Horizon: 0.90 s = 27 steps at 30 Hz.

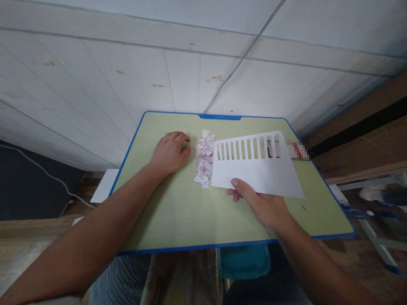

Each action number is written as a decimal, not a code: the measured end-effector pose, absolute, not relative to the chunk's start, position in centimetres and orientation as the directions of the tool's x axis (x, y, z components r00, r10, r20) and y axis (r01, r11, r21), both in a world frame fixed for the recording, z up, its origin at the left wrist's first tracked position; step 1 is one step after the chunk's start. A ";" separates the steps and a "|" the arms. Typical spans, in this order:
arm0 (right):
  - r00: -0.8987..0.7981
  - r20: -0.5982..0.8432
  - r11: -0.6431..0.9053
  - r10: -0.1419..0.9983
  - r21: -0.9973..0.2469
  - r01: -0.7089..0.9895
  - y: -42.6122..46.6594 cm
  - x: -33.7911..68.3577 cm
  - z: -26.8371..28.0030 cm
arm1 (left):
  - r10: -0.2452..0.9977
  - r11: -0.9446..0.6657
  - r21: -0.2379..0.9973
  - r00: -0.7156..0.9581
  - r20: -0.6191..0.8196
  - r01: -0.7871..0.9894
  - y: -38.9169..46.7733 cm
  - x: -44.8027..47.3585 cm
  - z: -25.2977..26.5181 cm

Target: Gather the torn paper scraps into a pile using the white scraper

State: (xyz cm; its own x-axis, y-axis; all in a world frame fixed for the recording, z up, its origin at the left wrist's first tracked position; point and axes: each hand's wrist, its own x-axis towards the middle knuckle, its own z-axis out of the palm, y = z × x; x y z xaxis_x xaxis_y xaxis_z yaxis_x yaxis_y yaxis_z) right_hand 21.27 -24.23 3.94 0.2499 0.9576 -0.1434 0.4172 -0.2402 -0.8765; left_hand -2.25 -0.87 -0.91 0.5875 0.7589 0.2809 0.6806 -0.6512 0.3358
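My right hand point(263, 205) grips the near edge of a white slotted sheet point(251, 173), thumb on top and fingers curled beneath. A row of several long rounded slots runs along the sheet's far side. Its left edge lies beside a heap of small torn paper scraps point(205, 159), white with pink patches. On the other side of the heap is my left hand point(171, 152), low over the tabletop, its fingers loosely bent and the thumb apart. Nothing shows in it. The tips of its outer fingers are hard to make out.
The pale green tabletop point(178, 212) has a blue rim. A small flat item point(299, 150), pixelated, lies by the right edge. Below the near edge sits a teal plastic container point(244, 262). A grey cable point(241, 59) runs down the white panelled wall behind.
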 end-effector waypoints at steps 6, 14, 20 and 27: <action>0.093 -0.035 -0.085 0.995 -0.776 0.625 -21.9 21.2 4.0 | 0.746 -0.665 0.348 0.604 0.280 0.661 -1.3 -2.1 -0.8; 0.034 -0.038 -0.050 0.999 -0.792 0.609 -20.7 22.6 5.2 | 0.769 -0.639 0.354 0.575 0.280 0.683 -1.4 -1.5 -0.6; -0.014 0.055 0.050 0.998 -0.740 0.671 -17.8 22.6 3.5 | 0.807 -0.590 0.244 0.550 0.217 0.770 -1.7 -0.3 0.8; 0.020 0.110 0.065 0.994 -0.717 0.694 -17.5 23.2 3.5 | 0.812 -0.576 0.241 0.513 0.276 0.781 -0.4 0.1 0.8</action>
State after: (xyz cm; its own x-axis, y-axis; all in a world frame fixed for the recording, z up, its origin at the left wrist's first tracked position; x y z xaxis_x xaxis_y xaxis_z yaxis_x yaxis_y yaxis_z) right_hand 23.18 -17.54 3.50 0.0204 0.9937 0.1105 0.6940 0.0654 -0.7169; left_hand 0.08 -0.43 0.82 0.5134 0.8124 0.2763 0.7814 -0.5757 0.2409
